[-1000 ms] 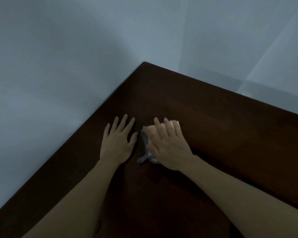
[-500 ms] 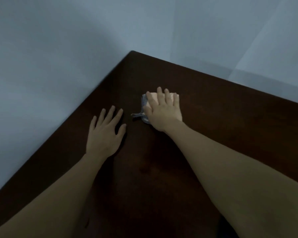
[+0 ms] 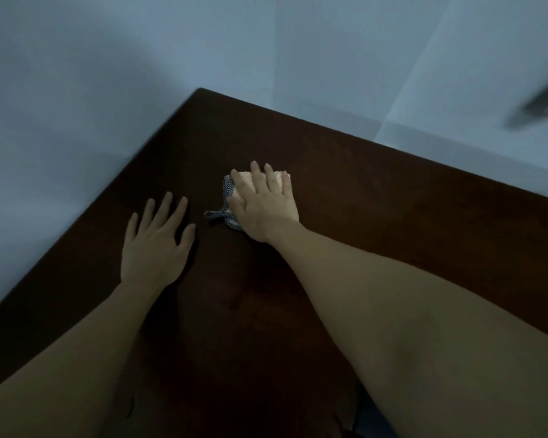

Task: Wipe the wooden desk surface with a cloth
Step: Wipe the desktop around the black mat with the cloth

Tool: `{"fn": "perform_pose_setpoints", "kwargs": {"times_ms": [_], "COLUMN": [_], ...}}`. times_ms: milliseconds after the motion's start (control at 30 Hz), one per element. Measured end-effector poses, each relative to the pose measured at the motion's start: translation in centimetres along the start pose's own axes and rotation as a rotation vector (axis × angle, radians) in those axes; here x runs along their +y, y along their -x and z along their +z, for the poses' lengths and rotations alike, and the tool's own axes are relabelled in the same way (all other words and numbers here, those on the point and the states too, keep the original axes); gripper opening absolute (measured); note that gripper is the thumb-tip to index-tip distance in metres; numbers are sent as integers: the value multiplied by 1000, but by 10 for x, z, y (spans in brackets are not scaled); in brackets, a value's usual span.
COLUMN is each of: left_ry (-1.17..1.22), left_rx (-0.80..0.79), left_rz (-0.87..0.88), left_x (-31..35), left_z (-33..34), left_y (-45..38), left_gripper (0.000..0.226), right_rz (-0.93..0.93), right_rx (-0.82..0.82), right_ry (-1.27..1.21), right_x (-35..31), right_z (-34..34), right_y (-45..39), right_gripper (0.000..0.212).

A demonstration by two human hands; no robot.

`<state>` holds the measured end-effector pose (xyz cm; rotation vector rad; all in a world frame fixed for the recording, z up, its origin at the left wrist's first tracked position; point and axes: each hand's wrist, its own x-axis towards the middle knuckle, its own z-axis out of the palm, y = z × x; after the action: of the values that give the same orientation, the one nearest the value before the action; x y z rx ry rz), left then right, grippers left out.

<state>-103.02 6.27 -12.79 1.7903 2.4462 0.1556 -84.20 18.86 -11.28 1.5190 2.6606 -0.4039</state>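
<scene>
We see two hands on a dark wooden counter in a pale room.

On the left is a plain blue-gray wall (image 3: 60, 105), and the counter (image 3: 377, 200) has its corner pointing away from us, close to that wall. The left hand (image 3: 154, 245) lies flat on the wood with its fingers straight and spread, holding nothing. Just beside it, to the right, is the cloth (image 3: 231, 197), light with a dark dotted edge, lying on the counter. The right hand (image 3: 264, 203) rests flat on top of the cloth, fingers straight, pressing it down. Far right, near the top, a dark blurry thing (image 3: 541, 105) shows, and we cannot tell what it is.
</scene>
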Motion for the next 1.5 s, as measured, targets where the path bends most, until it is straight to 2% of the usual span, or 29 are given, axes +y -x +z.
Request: {"fn": "perform_pose_setpoints", "kwargs": {"times_ms": [133, 233, 367, 567, 1500], "left_ry": [8, 11, 159, -50, -22], "left_rx": [-19, -1, -85, -104, -86], "left_rz": [0, 98, 74, 62, 88], "left_x": [1, 13, 48, 52, 58], "left_z": [-1, -5, -6, 4, 3], "left_y": [-1, -2, -5, -2, 3], "left_gripper": [60, 56, 58, 62, 61], "right_rz": [4, -2, -12, -69, 89], "right_rx": [5, 0, -40, -89, -75], "right_ry": [16, 12, 39, 65, 37], "right_x": [-2, -4, 5, 15, 9], "right_z": [-1, -2, -6, -19, -9], "right_y": [-1, -1, 1, -5, 10], "right_gripper": [63, 63, 62, 63, 60]}}
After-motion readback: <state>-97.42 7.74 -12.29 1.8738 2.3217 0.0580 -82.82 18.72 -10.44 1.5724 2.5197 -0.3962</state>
